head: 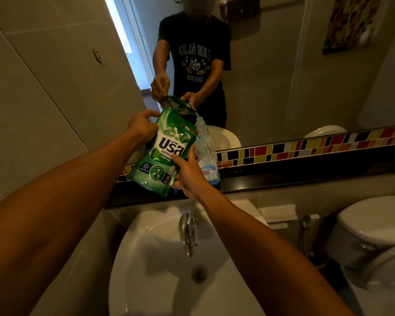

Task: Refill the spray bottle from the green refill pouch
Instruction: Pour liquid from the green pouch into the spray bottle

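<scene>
Tilting toward the right, the green refill pouch (163, 151) is held above the dark ledge (283, 179) at the far side of the sink (146, 270). The left hand (141, 126) is closed on the pouch's upper left edge: fingers (146, 115) curled over the top, thumb side hidden behind the pouch, so the exact pinch cannot be told. The right hand (188, 176) is clamped on the pouch's lower right corner; thumb pressed onto the printed front, remaining fingers wrapped behind and mostly hidden.

The pouch's top right corner is angled down at the mouth of the clear bottle (206, 151), which stands upright on the ledge just right of the pouch, against the mirror (283, 76). Whether the corner touches the bottle neck cannot be told. The bottle's lower part is partly covered by the right hand; contact between them is unclear. A blue-white label is seen near its base.

The faucet (188, 233) is seen near, below the hands. A toilet (374, 229) sits at right. A coloured tile strip (306, 147) runs along the mirror base.
</scene>
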Tool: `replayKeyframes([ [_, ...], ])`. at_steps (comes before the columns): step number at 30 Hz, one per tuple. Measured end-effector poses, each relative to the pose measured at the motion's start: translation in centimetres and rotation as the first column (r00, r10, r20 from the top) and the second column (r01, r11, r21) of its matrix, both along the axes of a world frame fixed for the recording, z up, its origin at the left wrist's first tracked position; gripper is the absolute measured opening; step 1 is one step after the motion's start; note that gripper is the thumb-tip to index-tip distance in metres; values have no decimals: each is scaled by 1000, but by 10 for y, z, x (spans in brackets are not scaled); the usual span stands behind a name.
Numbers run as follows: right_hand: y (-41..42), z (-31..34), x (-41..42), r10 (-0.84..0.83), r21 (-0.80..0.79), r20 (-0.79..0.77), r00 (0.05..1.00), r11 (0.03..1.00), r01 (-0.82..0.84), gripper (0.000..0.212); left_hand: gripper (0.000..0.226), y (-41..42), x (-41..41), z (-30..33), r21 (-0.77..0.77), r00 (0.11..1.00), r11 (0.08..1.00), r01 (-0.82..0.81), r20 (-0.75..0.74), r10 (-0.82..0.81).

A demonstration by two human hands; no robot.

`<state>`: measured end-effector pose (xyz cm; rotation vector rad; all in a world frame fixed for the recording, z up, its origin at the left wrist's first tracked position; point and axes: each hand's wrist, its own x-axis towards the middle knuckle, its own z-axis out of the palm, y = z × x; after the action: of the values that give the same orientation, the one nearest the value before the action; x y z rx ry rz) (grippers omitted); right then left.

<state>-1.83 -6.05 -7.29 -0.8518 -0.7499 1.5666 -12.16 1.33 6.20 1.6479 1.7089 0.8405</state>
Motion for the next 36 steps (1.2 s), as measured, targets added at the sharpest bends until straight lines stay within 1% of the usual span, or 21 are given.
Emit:
replayKeyframes([
  [6, -2, 3, -1, 3, 6, -13, 1000, 1000, -3, 84, 45, -1, -1, 2, -3, 1000, 1000, 2, 7, -2],
  [18, -7, 9, 1, 18, 12, -53, 998, 1000, -17, 83, 45, -4, 0, 6, 12, 1000, 1000, 10, -13, -9],
  [36, -12, 15, 1, 16, 3, -41, 999, 1000, -16, 85, 44, -9, 3, 12, -2, 1000, 1000, 6, -16, -6],
])
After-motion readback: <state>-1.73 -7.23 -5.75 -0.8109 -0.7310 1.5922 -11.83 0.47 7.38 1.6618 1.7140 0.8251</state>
